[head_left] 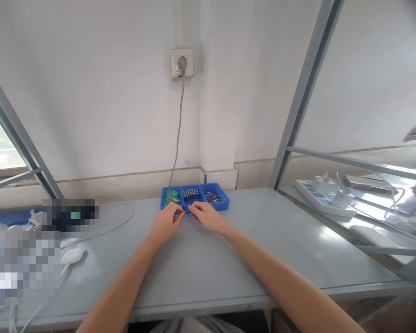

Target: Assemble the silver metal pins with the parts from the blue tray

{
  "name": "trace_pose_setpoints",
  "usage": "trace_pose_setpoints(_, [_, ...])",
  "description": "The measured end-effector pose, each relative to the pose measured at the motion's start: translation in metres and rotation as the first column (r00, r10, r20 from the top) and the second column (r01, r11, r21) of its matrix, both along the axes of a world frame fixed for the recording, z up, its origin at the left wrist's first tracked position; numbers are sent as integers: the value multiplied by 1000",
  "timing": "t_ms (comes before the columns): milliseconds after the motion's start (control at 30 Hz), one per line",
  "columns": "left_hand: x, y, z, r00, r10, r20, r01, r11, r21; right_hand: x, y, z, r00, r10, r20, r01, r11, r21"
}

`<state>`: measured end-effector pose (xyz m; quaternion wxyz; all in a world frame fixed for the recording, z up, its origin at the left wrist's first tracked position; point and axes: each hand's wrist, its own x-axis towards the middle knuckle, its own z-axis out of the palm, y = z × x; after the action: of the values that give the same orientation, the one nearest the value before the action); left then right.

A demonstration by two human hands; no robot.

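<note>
My left hand [167,223] and my right hand [205,215] meet just in front of a blue three-part tray [223,206]. Both are closed in a pinch, thumb against fingers, with the tips almost touching. A tiny thin piece seems to lie between the fingertips, too small to name. In the tray's left compartment are green, shiny, plastic-looking pieces [171,196], partly hidden by my left hand. Small dark cylinders [190,192] stand in rows in the middle one. Thin metal pieces [213,197] lie loose in the right one.
A grey table [263,240] reaches to the wall, where a plug sits in a socket [181,63]. White adapters and cables [72,255] lie at the left, beside a blurred patch. Grey metal posts [305,88] rise at both sides. A power strip [324,199] lies beyond the right one.
</note>
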<state>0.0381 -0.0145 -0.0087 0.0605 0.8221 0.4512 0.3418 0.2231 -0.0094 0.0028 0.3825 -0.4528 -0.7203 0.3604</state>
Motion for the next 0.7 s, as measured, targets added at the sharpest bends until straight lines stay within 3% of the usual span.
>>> trace_pose_setpoints(233, [0, 3, -2, 998, 49, 30, -51, 995, 83, 12, 4, 6, 1000, -14, 0, 14, 983, 183])
trace_pose_setpoints(300, [-3, 2, 0, 991, 123, 53, -128, 985, 112, 17, 4, 9, 1000, -21, 23, 15, 973, 229])
trace_pose_setpoints(367, [-10, 3, 7, 957, 275, 95, -287, 946, 150, 22, 3, 11, 1000, -11, 19, 6, 970, 243])
trace_pose_setpoints(433, [-26, 7, 18, 862, 484, 150, -505, 844, 182, 25, 3, 12, 1000, 0, 6, -1, 973, 230])
trace_pose_setpoints(533, [-66, 22, 38, 593, 773, 224, -802, 593, 77, 27, 5, 12, 1000, -8, 26, 3, 977, 212])
trace_pose_setpoints(600, [-98, 36, 44, 457, 865, 209, -880, 474, -38, 27, 8, 11, 998, -22, 55, 10, 977, 214])
trace_pose_setpoints(700, [-140, 56, 41, 403, 911, 91, -905, 411, -109, 25, 12, 8, 996, -32, 83, 14, 978, 210])
